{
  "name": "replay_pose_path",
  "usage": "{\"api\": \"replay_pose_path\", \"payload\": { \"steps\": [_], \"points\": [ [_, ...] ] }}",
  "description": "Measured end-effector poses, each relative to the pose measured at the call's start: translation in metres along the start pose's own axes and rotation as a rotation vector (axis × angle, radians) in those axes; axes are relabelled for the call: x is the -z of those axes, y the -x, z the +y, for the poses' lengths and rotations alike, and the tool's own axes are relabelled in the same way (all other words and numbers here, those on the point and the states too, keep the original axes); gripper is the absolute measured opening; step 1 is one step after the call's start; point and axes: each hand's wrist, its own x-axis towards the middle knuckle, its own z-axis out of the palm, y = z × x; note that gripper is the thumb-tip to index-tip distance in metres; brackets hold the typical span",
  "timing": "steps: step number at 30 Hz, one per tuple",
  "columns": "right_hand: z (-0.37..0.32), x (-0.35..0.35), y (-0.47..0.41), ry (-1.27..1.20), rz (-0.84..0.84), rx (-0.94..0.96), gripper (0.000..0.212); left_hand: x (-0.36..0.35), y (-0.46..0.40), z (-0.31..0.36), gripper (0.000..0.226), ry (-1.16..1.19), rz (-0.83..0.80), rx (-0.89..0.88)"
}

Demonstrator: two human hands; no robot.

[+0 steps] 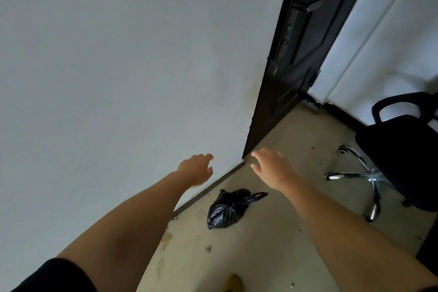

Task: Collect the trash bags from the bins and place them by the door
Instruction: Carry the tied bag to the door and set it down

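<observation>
Left arm: my left arm reaches forward from the near left, bare from the black sleeve (59, 277) to the wrist, and it goes up along the white wall (118, 54).
Left hand: my left hand (198, 169) is in the air near the wall, palm turned down, fingers loosely bent at the ends. Its grip is relaxed and it holds nothing.
Right arm: my right arm comes from the near right and stretches forward over the floor (296, 149), almost straight.
Right hand: my right hand (272, 168) is in front of the bottom corner of the door frame, with the back of the hand toward the camera. The fingers are spread and nearly straight, so the grip is wide and nothing is in it.
Trash bag: one black trash bag (228, 210) lies on the floor between my two arms, below both hands and apart from them. It is just beside the dark baseboard (213, 187) of the wall, with its tied handles pointing to the right.
Door: the dark door (296, 42) stands at the far end of the wall, beyond the bag, with a handle in its upper part.
Chair: a black office chair (398, 156) with chrome legs and wheels stands at the right, well apart from the bag.
Floor: it is beige and has stains and small bits of dirt.
Near edge: something yellow (234, 283) shows at the bottom; I cannot tell what it is.
</observation>
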Motion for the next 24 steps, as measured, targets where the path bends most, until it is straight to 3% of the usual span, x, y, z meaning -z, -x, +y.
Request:
{"api": "replay_pose_path", "payload": {
  "steps": [5, 10, 16, 24],
  "points": [
    [-0.027, -0.003, 0.011, 0.024, -0.083, 0.034, 0.038, -0.014, 0.052, -0.016, 0.046, 0.042, 0.013, 0.065],
    [-0.087, -0.006, 0.004, 0.066, -0.127, 0.245, 0.037, -0.02, 0.112, -0.059, 0.045, 0.115, 0.099, 0.21],
    [-0.154, -0.01, -0.008, 0.163, -0.232, 0.592, 0.04, -0.044, 0.187, -0.095, 0.043, 0.242, 0.166, 0.556],
    [-0.249, -0.035, 0.022, 0.319, -0.307, 1.097, 0.041, -0.124, 0.311, -0.054, 0.042, 0.518, 0.258, 1.03]
  ]
}}
